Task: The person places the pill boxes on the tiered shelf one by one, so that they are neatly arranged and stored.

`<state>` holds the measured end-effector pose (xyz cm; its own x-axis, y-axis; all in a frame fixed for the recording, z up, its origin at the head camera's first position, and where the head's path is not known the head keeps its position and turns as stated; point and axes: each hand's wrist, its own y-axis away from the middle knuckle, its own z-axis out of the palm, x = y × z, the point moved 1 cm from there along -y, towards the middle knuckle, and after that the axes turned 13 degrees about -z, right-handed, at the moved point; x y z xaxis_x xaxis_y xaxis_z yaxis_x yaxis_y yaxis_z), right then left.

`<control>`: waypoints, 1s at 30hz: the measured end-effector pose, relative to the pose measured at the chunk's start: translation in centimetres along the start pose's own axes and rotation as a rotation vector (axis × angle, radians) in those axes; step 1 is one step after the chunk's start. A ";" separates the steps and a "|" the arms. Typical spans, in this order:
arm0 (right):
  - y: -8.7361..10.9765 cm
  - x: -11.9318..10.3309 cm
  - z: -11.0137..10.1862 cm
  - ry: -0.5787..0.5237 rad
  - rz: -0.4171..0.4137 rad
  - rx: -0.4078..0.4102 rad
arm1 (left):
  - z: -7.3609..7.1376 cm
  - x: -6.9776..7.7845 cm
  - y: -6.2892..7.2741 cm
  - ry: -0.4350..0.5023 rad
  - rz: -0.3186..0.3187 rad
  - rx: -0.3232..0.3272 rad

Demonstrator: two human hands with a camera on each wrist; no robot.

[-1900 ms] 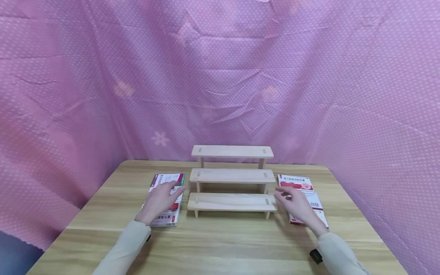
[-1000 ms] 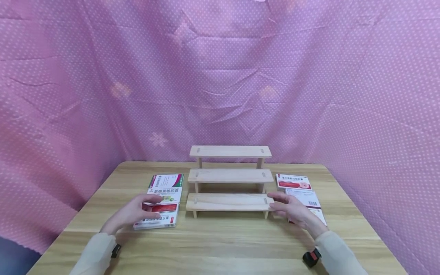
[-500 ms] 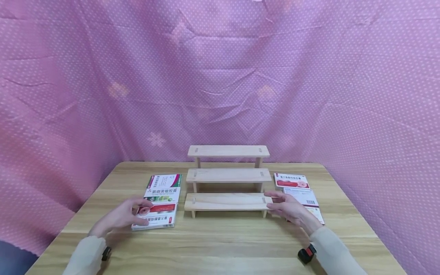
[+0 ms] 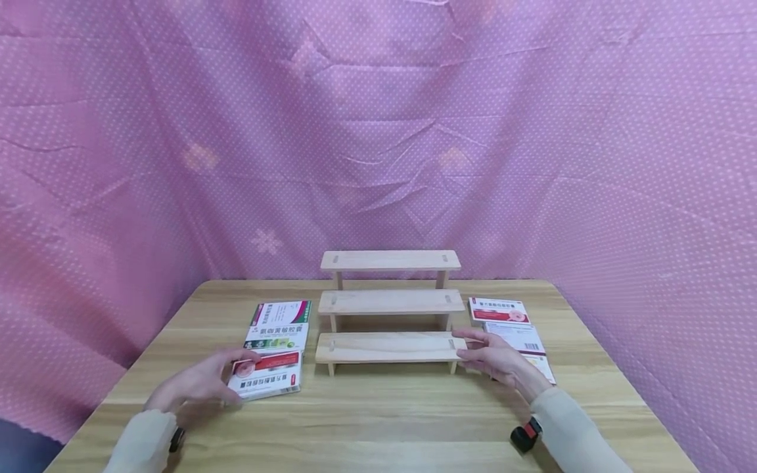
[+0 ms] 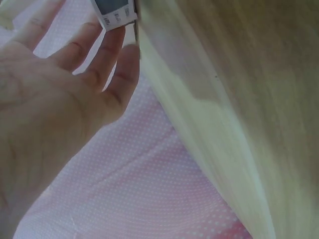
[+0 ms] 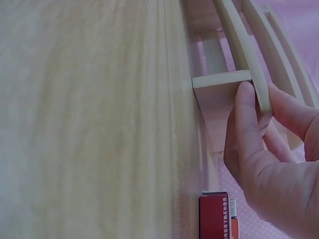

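A three-tier wooden display stand [image 4: 390, 347] stands mid-table, and my right hand [image 4: 499, 361] pinches the right end of its lowest shelf. The right wrist view shows thumb and fingers on opposite faces of that shelf board [image 6: 261, 94]. At left, my left hand [image 4: 198, 381] holds the left end of the nearest medicine box [image 4: 269, 378], white with a red band. In the left wrist view, the fingers [image 5: 112, 47] meet the end of the box [image 5: 117, 15]; most of it is out of frame. Behind it lie a white-and-green medicine box [image 4: 278, 335] and a purple-and-green-edged one [image 4: 282, 312].
Right of the stand, a column of medicine boxes [image 4: 499, 310] lies flat, the nearest partly hidden by my right hand. The wooden table [image 4: 367, 427] ends at a pink dotted cloth [image 4: 378, 164] hanging behind and at both sides.
My left hand has drawn back leftward from above the boxes to the nearest box's left end, and that box has turned slightly. My right hand has taken hold of the lowest shelf's end.
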<state>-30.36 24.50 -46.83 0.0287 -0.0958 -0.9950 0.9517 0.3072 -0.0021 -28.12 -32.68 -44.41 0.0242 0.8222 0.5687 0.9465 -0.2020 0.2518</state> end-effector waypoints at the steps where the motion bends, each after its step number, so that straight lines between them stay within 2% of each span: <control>1: 0.0 0.0 0.1 0.014 0.002 0.007 | 0.0 -0.1 0.0 0.007 -0.007 -0.014; 7: 0.1 -0.1 0.1 0.014 0.016 0.044 | 0.1 -0.4 -0.2 0.037 0.002 -0.056; 14: 0.1 0.1 -0.2 -0.048 0.013 0.019 | -0.1 -0.7 -0.2 0.070 -0.047 -0.068; 17: 0.2 0.0 -0.1 -0.074 0.012 0.012 | -0.4 -0.7 -0.1 0.084 -0.042 -0.090; 27: 0.2 0.0 -0.1 -0.121 0.036 0.036 | -2.1 -0.3 0.0 0.151 0.116 -0.092; 30: 0.1 0.0 -0.2 -0.114 0.037 0.040 | -2.5 0.1 -0.1 0.174 0.137 -0.070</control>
<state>-30.32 24.69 -46.89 0.0969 -0.1929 -0.9764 0.9605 0.2752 0.0409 -29.01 -33.92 -42.39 0.0895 0.6813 0.7265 0.9133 -0.3471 0.2129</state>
